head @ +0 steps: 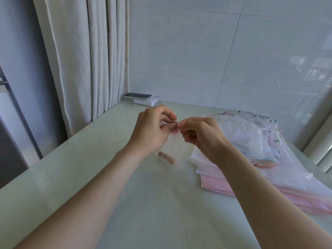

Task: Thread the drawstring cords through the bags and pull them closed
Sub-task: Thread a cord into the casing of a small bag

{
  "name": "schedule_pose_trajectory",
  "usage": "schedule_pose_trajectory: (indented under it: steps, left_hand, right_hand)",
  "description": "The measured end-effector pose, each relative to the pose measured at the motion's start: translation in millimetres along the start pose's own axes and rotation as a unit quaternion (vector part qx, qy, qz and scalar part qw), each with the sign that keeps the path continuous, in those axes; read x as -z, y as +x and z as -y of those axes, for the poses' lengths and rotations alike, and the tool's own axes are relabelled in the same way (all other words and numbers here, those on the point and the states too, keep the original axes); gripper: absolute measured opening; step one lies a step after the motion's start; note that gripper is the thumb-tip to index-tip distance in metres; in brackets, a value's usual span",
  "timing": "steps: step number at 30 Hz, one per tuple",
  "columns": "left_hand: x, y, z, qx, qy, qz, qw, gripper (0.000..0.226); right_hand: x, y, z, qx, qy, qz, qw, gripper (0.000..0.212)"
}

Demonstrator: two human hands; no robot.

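A small sheer organza bag [175,146] hangs above the pale table between my two hands, with a blurred pink print near its bottom. My left hand [152,130] pinches the bag's top edge with thumb and fingers. My right hand [199,135] meets it fingertip to fingertip and pinches the same top edge from the right. A thin pale cord shows faintly at my left fingertips; its path through the bag is too fine to make out.
A stack of sheer white and pink drawstring bags [251,150] lies on the table [125,194] to the right. A phone on a white charger box [143,99] sits at the far corner. Curtains [86,60] hang at the left, a tiled wall behind.
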State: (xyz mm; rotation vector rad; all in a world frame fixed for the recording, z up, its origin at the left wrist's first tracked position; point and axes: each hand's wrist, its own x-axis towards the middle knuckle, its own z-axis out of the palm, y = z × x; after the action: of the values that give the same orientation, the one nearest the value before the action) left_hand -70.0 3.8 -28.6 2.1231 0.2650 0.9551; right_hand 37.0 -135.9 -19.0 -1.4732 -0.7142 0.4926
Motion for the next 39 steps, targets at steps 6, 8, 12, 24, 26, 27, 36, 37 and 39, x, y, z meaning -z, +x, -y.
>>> schedule_pose_trajectory:
  steps: [6,8,12,24,26,27,36,37,39]
  left_hand:
    - [-1,-3,-1,-0.011,-0.034,-0.009,0.999,0.015]
    - [-2,-4,-2,0.000,-0.038,-0.022,0.999,0.012]
    - [-1,-5,-4,0.022,-0.033,-0.021,0.999,0.009]
    - [3,-3,-5,0.014,-0.097,-0.001,0.995,0.008]
    - [3,-2,-1,-0.006,-0.085,0.007,0.996,0.008]
    - [4,-1,1,-0.018,-0.076,0.010,0.997,0.008]
    - [3,1,10,-0.131,0.116,0.027,0.984,0.010]
    - [3,0,10,-0.136,0.141,0.031,0.980,0.009]
    - [4,-2,9,-0.143,0.211,0.045,0.966,0.009]
  right_hand:
    - [1,4,-5,-0.055,0.132,0.036,0.989,0.008]
    - [1,6,-6,-0.067,0.161,0.046,0.984,0.007]
    - [2,6,-6,-0.090,0.197,0.056,0.975,0.011]
    - [1,4,-5,-0.088,0.219,0.063,0.970,0.015]
    - [3,5,-7,-0.082,0.205,0.057,0.974,0.012]
    - [4,5,-8,-0.078,0.192,0.054,0.977,0.011]
    - [5,3,-7,-0.043,0.083,0.046,0.995,0.009]
    - [5,3,-7,-0.044,0.080,0.045,0.995,0.009]
    - [4,3,-8,-0.048,0.065,0.035,0.996,0.010]
